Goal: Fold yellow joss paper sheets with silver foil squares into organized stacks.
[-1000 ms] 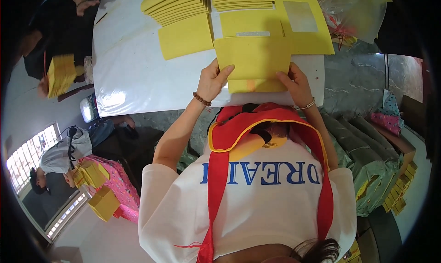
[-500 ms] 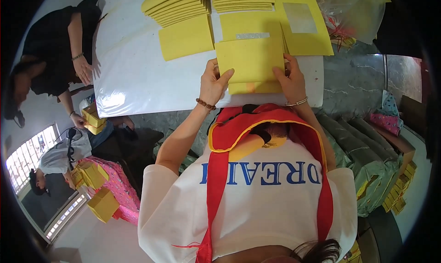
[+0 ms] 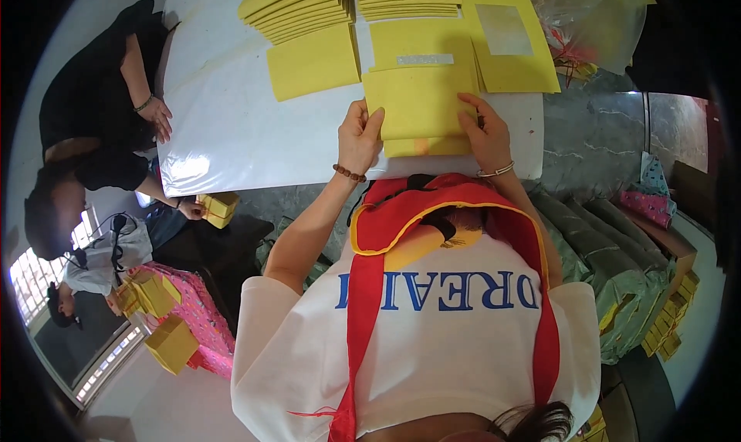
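My left hand (image 3: 360,138) pinches the left edge of a flat yellow paper piece (image 3: 421,102), thumb on top and fingers curled at the side. At its right edge is my right hand (image 3: 486,135), with thumb and index finger over the paper and the other fingers curled beside it. Under its near edge another yellow sheet (image 3: 405,147) shows a small orange mark. Just beyond lies a yellow piece with a silvery strip (image 3: 424,59). A larger yellow sheet with a pale grey panel (image 3: 504,30) lies to the right.
Stacks of folded yellow paper (image 3: 297,13) stand on the white-covered table (image 3: 220,125). A co-worker in black (image 3: 96,87) at the left holds a yellow bundle (image 3: 219,209); another person sits behind. Wrapped green-grey packs (image 3: 610,264) and clear plastic bags (image 3: 590,17) are at the right.
My right index finger has come up from beneath onto the paper's right edge. The paper has barely moved. The co-worker leans further forward, and the yellow bundle has moved right, nearer the table.
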A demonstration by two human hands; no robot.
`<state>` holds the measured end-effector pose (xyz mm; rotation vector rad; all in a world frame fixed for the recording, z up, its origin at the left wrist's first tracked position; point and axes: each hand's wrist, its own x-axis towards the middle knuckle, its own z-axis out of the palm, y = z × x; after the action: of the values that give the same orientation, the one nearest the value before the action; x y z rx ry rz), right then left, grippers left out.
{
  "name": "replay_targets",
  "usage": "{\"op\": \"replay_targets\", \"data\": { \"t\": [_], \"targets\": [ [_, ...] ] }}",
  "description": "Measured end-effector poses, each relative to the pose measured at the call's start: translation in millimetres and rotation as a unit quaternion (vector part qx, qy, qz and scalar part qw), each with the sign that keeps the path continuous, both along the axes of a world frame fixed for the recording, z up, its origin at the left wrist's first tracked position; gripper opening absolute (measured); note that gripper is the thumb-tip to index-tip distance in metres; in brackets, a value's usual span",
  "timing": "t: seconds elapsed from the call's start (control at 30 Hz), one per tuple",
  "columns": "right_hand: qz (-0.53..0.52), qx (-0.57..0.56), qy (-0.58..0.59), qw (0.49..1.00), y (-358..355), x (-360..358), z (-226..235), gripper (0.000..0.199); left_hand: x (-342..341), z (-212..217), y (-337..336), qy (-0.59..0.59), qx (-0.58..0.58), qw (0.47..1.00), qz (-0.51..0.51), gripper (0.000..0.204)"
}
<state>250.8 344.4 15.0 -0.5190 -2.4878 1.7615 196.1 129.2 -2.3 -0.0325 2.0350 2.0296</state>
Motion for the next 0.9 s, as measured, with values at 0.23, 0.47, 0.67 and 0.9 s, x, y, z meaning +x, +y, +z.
{"op": "replay_targets", "data": {
  "t": [0.23,0.47,0.67,0.9],
  "targets": [
    [-0.044,-0.088,0.066,0.993,-0.2,-2.9,-15.1,0.026,-3.3,2.5,4.9,-0.01,0.019,1.0,-0.002,0.015],
    [-0.02,-0.061,0.012,0.998,2.8,-0.9,-9.0,0.026,-1.0,-2.5,3.0,0.005,-0.003,1.0,0.001,0.014],
    [-0.009,-0.066,0.013,0.998,4.4,1.1,-11.1,0.025,3.5,-6.0,-0.9,0.003,0.005,1.0,0.001,0.015],
    [-0.005,-0.083,0.044,0.996,5.1,6.0,-22.5,0.029,3.2,2.6,-3.7,0.007,-0.011,0.999,-0.038,0.012]
  ]
}}
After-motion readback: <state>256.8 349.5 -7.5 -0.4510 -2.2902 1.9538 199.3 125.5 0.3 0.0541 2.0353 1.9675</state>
